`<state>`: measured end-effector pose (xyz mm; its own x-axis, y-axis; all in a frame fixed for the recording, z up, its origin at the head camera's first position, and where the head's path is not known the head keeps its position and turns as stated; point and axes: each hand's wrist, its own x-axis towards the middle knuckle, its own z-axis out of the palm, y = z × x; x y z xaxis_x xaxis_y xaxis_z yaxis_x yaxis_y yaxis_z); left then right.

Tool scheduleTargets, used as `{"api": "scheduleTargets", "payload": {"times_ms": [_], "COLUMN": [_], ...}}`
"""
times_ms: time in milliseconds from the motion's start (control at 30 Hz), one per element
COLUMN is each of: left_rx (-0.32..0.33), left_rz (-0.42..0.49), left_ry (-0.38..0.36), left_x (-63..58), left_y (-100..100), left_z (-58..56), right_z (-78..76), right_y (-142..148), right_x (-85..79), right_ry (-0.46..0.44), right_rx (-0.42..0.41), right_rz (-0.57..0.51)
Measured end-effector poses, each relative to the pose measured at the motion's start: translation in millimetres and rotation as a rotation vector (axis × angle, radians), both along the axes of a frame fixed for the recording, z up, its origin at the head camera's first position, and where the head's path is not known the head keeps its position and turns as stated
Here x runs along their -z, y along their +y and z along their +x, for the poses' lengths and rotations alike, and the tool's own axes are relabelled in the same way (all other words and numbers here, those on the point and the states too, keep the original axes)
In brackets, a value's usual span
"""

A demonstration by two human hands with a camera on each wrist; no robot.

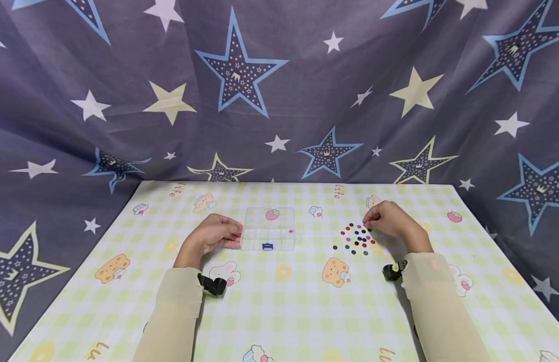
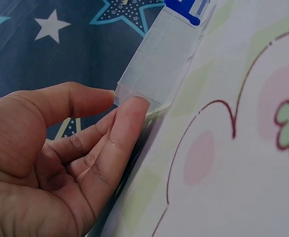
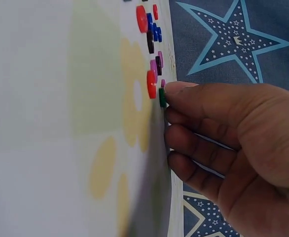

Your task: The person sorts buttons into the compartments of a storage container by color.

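Note:
My left hand (image 1: 218, 231) pinches the near left side of a clear plastic compartment box (image 1: 261, 234), thumb above and fingers below in the left wrist view. The lid (image 1: 257, 216) lies back, away from me. A blue clasp (image 1: 268, 246) marks the front edge, and one purple button (image 1: 290, 231) sits in a right-hand compartment. My right hand (image 1: 390, 221) has its fingertips down at the far right of the scattered small round buttons (image 1: 364, 245). In the right wrist view, a purple button (image 3: 163, 83) and a green button (image 3: 162, 97) are right by the fingertips; whether one is pinched is unclear.
The buttons are red, blue, green, black and purple, lying loose right of the box. A checked tablecloth with cartoon prints (image 1: 284, 301) covers the table. Behind hangs a dark curtain with stars (image 1: 306, 90), meeting the table's far edge.

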<state>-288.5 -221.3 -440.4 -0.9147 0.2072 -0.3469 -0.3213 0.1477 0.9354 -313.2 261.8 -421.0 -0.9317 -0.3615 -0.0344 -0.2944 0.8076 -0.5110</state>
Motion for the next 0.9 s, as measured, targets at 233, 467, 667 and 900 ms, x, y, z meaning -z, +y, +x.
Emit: {"api": "scheduleTargets", "payload": {"times_ms": [233, 467, 667, 900], "left_rx": [-0.001, -0.009, -0.011, -0.011], "left_rz": [-0.008, -0.005, 0.0, -0.003], "left_ry": [-0.002, 0.005, 0.009, 0.006], "left_x": [-1.7, -1.1, -0.9, -0.7], "left_y": [0.6, 0.9, 1.2, 1.3], "left_z": [-0.3, 1.3, 2.3, 1.7], "right_z": [0.6, 0.6, 0.5, -0.2], "right_y": [-1.8, -2.1, -2.1, -2.1], "right_x": [-1.8, 0.4, 1.3, 2.2], "right_ry": [0.012, -0.001, -0.017, -0.028], "right_rx": [0.006, 0.011, 0.002, -0.002], "right_rz": [0.007, -0.008, -0.026, -0.016]}}
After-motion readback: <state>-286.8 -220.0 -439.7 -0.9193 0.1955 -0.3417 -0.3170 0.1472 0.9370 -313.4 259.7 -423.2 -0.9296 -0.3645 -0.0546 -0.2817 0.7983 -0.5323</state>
